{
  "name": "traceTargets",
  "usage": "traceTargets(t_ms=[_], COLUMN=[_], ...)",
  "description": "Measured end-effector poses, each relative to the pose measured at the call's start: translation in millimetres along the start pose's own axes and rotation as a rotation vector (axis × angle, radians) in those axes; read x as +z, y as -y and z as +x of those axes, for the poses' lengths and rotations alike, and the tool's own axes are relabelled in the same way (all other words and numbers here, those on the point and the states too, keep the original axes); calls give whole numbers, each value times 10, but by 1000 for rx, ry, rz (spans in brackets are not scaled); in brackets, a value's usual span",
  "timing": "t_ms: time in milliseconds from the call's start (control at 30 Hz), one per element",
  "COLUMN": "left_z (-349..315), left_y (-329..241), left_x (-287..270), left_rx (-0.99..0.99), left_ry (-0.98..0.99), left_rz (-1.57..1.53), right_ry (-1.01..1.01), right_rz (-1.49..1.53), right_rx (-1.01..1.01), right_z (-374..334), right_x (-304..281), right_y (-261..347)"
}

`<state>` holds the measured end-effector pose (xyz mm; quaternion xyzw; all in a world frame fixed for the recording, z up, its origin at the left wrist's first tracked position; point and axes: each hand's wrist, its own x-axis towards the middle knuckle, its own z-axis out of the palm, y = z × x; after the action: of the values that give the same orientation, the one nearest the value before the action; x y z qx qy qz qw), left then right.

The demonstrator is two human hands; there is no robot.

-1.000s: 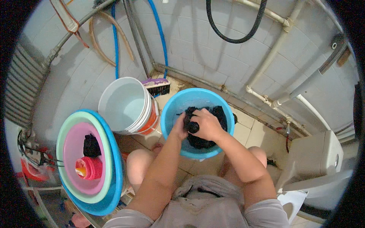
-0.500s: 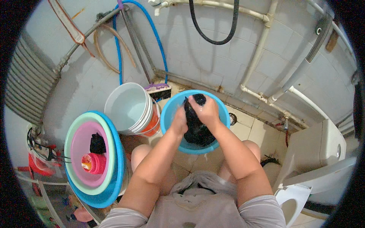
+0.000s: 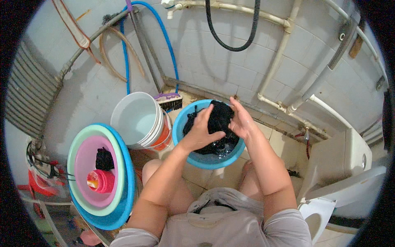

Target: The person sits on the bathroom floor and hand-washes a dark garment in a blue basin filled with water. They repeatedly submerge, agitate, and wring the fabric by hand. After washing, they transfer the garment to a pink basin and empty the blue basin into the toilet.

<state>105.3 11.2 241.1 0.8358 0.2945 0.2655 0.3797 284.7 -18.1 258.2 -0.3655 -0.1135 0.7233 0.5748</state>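
A wet black cloth (image 3: 218, 117) lies bunched in a round blue basin (image 3: 177, 129) on the floor in front of me, with some water around it. Over the cloth's left part is my left hand (image 3: 200, 131), its fingers spread and the thumb reaching toward the middle. My right hand (image 3: 241, 120) is at the cloth's right edge, fingers stretched out and apart. Neither hand grips the cloth; I cannot tell how firmly they touch it. The cloth's kind of garment cannot be made out.
White buckets (image 3: 138, 117), the top one holding water, stand left of the basin beside a brush (image 3: 170, 102). Nested basins (image 3: 117, 206) at the left hold a pink jar (image 3: 103, 181) and a small black cloth (image 3: 105, 159). A toilet (image 3: 335, 158) stands at the right.
My hands have let go of the black cloth and moved apart. The cloth, gripped and lifted in a bunch before, now lies spread wider in the basin.
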Motion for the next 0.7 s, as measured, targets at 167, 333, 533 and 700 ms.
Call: traceTargets(t_ms=[167, 333, 533, 700], left_z=[57, 180, 167, 115], left_y=[63, 198, 368, 469], left_x=[37, -244, -676, -742], left_rx=[-163, -278, -314, -323], left_ry=[-127, -475, -588, -600], left_rz=[-100, -506, -126, 120], right_ry=[44, -169, -304, -184], right_rz=[-142, -774, -820, -395], right_rx=[-34, -153, -387, -292], right_z=[-32, -27, -96, -206], right_x=[-100, -70, -200, -103], right_y=[-117, 58, 268, 279])
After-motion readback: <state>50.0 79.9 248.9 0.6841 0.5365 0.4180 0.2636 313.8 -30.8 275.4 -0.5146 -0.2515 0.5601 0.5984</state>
